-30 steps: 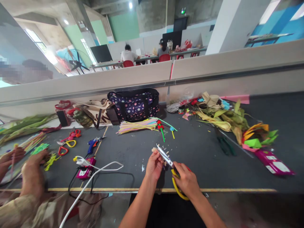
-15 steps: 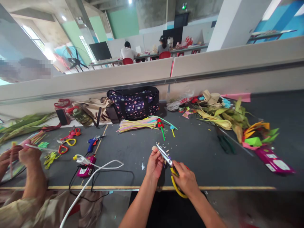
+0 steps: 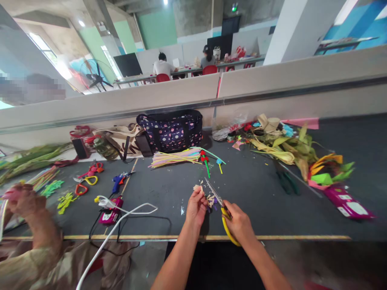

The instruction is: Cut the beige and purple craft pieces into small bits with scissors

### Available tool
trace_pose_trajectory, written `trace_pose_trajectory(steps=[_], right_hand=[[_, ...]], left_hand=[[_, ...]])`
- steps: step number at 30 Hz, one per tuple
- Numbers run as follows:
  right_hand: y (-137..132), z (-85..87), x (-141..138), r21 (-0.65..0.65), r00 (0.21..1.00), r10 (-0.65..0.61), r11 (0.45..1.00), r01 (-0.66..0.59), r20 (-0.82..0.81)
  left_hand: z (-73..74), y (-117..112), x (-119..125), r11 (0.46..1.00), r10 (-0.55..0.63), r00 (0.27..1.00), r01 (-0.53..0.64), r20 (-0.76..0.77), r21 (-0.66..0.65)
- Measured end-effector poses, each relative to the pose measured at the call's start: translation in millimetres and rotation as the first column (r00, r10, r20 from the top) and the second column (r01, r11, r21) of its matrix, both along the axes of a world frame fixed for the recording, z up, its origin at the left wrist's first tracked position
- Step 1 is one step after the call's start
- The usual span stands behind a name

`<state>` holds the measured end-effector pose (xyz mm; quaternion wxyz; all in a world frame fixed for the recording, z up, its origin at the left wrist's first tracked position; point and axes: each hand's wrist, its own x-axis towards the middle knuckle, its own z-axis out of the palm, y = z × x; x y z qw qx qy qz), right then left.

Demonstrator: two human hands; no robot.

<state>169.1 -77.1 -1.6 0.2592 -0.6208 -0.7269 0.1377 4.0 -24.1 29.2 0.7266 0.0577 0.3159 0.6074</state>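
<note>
My left hand [image 3: 196, 205] is closed, its fingertips pinching a small pale cream piece [image 3: 198, 188] whose kind I cannot make out. My right hand [image 3: 238, 220] grips yellow-handled scissors [image 3: 214, 190], with the blades pointing up and left, just right of the pale piece and apart from it. Beneath the blades, pale and purple snippets [image 3: 211, 200] are scattered on the dark table [image 3: 254, 193]. Beyond my hands lie a red flower on a green stem [image 3: 205, 161], a small blue one on a yellow stem [image 3: 219, 164] and a bundle of pastel pipe cleaners [image 3: 177, 158].
A glue gun [image 3: 119, 182], a magenta power box [image 3: 110, 211] with a white cable and other scissors [image 3: 86, 183] lie left. Right are green-handled pliers [image 3: 286, 179], dried husks [image 3: 281, 145] and another magenta box [image 3: 349, 203]. A dotted bag [image 3: 172, 131] stands behind. A co-worker's hand [image 3: 28, 201] works far left.
The scissors have drawn back slightly to the right, away from the pale piece in my left hand, uncovering more snippets. The co-worker's hands have shifted at the far left.
</note>
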Motion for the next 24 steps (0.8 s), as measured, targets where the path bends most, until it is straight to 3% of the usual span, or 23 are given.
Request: trace_pose_trajectory(steps=[7, 17, 24], right_hand=[[-3.9, 13.3, 3.8, 0.02, 0.995, 0.004, 1.0, -0.006, 0.1], [-4.0, -1.1, 3.9, 0.041, 0.987, -0.05, 0.998, 0.044, 0.155], [-7.7, -4.0, 3.0, 0.042, 0.989, -0.044, 0.998, 0.038, 0.141]], left_hand=[[4.6, -1.0, 1.5, 0.999, 0.041, 0.983, -0.038, -0.178, 0.024], [3.1, -2.3, -0.6, 0.99, 0.124, 0.896, -0.083, -0.427, 0.112], [0.3, -2.6, -0.7, 0.986, 0.14, 0.858, -0.077, -0.494, 0.147]])
